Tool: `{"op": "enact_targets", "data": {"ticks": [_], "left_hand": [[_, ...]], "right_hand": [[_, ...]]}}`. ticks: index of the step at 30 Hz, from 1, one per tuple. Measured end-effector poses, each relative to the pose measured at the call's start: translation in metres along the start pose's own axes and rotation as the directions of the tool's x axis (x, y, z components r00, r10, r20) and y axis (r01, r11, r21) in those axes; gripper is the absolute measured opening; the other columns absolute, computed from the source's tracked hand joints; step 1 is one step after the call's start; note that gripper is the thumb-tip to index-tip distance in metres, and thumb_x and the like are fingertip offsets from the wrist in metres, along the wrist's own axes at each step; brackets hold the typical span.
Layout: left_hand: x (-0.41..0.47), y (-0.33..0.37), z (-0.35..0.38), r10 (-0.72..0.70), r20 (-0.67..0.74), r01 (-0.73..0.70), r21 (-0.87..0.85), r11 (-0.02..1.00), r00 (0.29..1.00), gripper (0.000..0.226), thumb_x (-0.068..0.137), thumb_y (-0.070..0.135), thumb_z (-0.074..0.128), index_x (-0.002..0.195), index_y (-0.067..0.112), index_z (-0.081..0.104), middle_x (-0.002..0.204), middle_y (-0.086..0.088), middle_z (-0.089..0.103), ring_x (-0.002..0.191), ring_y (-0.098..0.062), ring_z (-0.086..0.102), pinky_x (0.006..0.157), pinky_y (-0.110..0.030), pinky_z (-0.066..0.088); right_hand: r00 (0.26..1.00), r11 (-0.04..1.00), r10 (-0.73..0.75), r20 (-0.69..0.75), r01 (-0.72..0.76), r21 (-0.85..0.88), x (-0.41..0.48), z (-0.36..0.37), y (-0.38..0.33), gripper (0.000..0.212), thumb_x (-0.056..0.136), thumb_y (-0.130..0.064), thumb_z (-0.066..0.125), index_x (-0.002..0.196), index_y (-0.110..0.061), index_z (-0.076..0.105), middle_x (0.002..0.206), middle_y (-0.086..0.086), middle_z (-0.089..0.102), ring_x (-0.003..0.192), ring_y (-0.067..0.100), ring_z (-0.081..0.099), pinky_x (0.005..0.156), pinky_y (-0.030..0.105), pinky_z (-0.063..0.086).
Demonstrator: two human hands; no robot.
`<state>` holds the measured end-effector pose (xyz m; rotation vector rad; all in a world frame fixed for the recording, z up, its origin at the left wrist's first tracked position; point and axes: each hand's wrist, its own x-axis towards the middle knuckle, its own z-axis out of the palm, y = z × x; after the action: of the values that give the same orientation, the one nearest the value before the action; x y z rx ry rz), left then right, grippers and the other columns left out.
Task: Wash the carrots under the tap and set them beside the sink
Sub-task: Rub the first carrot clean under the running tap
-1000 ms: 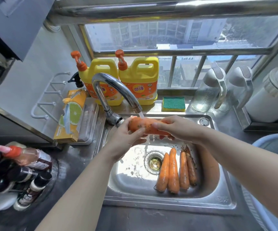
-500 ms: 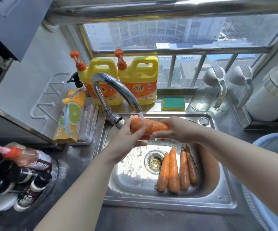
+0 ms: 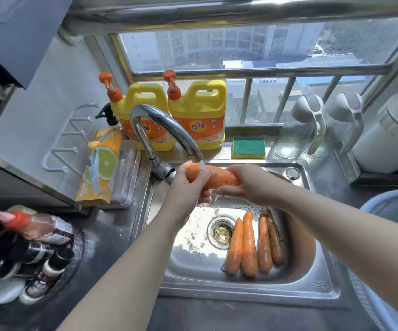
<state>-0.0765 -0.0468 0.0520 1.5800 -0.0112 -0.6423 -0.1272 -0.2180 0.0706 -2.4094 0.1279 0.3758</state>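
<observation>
At a sunlit window, over a steel sink (image 3: 322,290), both hands grip one carrot (image 3: 219,179) under the running tap (image 3: 167,130): left hand (image 3: 188,187) curled round its left end, right hand (image 3: 250,185) round its right.

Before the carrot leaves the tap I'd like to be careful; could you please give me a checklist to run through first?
1. Water: the stream from the tap lands on the held carrot: ok.
2. Grip: left hand and right hand grip it, one toward each end: ok.
3. Carrot clean all round: underside hidden: cannot tell.
4. Set-down spot: bare counter shows left of the sink: ok.
5. All washed: four carrots lie in the basin, some with dirt: not ok.
</observation>
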Motion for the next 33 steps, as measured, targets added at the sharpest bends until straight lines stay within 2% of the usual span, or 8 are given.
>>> {"op": "enact_targets", "data": {"ticks": [2, 6, 12, 16, 20, 25, 31, 33], "left_hand": [[-0.001, -0.001, 0.002, -0.024, -0.042, 0.024, -0.015, 1.0, 0.999, 0.036, 0.103, 0.024, 0.057, 0.136, 0.014, 0.048, 0.093, -0.011, 0.059, 0.059, -0.015, 0.057, 0.059, -0.029, 0.054], [-0.007, 0.0, -0.011, -0.087, 0.139, 0.116, -0.209, 0.971, 0.986, 0.035, 0.103, 0.012, 0.053, 0.138, 0.011, 0.05, 0.104, -0.017, 0.057, 0.066, -0.017, 0.064, 0.065, -0.027, 0.057], [-0.004, -0.004, 0.003, -0.042, -0.061, 0.037, -0.078, 0.996, 0.997, 0.033, 0.1, 0.019, 0.061, 0.132, 0.015, 0.051, 0.096, -0.012, 0.06, 0.059, -0.015, 0.059, 0.059, -0.027, 0.054], [-0.003, 0.003, -0.009, -0.062, 0.08, 0.078, -0.228, 0.97, 0.995, 0.036, 0.101, 0.007, 0.056, 0.136, 0.009, 0.05, 0.112, -0.016, 0.06, 0.073, -0.021, 0.069, 0.069, -0.028, 0.061], [-0.002, -0.001, 0.001, -0.021, -0.05, 0.017, -0.08, 0.997, 0.999, 0.033, 0.094, 0.013, 0.069, 0.123, 0.017, 0.053, 0.103, -0.015, 0.063, 0.062, -0.016, 0.065, 0.061, -0.027, 0.058], [-0.006, 0.008, -0.012, -0.064, 0.089, 0.079, -0.176, 0.981, 0.994, 0.035, 0.1, 0.007, 0.058, 0.134, 0.007, 0.049, 0.118, -0.019, 0.064, 0.081, -0.026, 0.075, 0.064, -0.026, 0.061], [-0.009, 0.01, -0.006, 0.057, -0.044, -0.053, 0.089, 0.995, 0.997, 0.036, 0.096, 0.022, 0.068, 0.127, 0.019, 0.051, 0.106, -0.008, 0.068, 0.066, -0.013, 0.07, 0.055, -0.019, 0.053], [-0.009, 0.012, -0.011, -0.001, 0.013, 0.001, -0.002, 1.0, 1.0, 0.035, 0.099, 0.016, 0.062, 0.132, 0.015, 0.052, 0.107, -0.009, 0.068, 0.07, -0.016, 0.074, 0.059, -0.021, 0.057]], "right_hand": [[1.0, 1.0, 0.009, 0.012, -0.009, -0.029, 0.001, -0.001, -0.001, 0.03, 0.088, -0.048, 0.072, 0.087, -0.021, 0.059, 0.075, -0.004, 0.06, 0.062, 0.008, 0.051, 0.055, 0.024, 0.036], [0.996, 1.0, 0.024, 0.083, -0.025, 0.008, -0.004, -0.007, 0.002, 0.029, 0.088, -0.047, 0.072, 0.091, -0.02, 0.063, 0.076, -0.004, 0.063, 0.063, 0.009, 0.054, 0.054, 0.02, 0.039], [0.999, 0.999, 0.032, 0.034, -0.031, -0.036, 0.001, -0.003, 0.0, 0.027, 0.085, -0.049, 0.076, 0.084, -0.027, 0.058, 0.075, -0.007, 0.062, 0.064, 0.008, 0.054, 0.056, 0.025, 0.038], [0.997, 0.997, 0.058, -0.045, -0.06, -0.047, 0.0, -0.005, 0.004, 0.028, 0.084, -0.052, 0.075, 0.089, -0.028, 0.061, 0.08, -0.008, 0.064, 0.073, 0.014, 0.06, 0.063, 0.03, 0.045], [0.992, 0.972, 0.046, -0.12, -0.072, -0.225, -0.003, 0.003, -0.006, 0.042, 0.088, -0.056, 0.066, 0.117, -0.026, 0.058, 0.104, -0.003, 0.067, 0.095, 0.023, 0.062, 0.083, 0.039, 0.05], [0.987, 0.97, 0.086, -0.135, -0.114, -0.214, -0.005, 0.0, -0.004, 0.039, 0.09, -0.056, 0.063, 0.118, -0.03, 0.054, 0.11, -0.003, 0.063, 0.099, 0.02, 0.058, 0.09, 0.044, 0.048], [0.989, 0.951, 0.049, -0.14, -0.089, -0.295, -0.002, 0.002, -0.012, 0.044, 0.093, -0.058, 0.058, 0.125, -0.029, 0.051, 0.112, -0.002, 0.057, 0.104, 0.022, 0.058, 0.09, 0.043, 0.044], [0.992, 0.962, 0.06, -0.115, -0.089, -0.259, -0.003, 0.0, -0.009, 0.039, 0.092, -0.055, 0.061, 0.121, -0.029, 0.052, 0.111, -0.003, 0.059, 0.102, 0.021, 0.057, 0.091, 0.043, 0.045]]}}
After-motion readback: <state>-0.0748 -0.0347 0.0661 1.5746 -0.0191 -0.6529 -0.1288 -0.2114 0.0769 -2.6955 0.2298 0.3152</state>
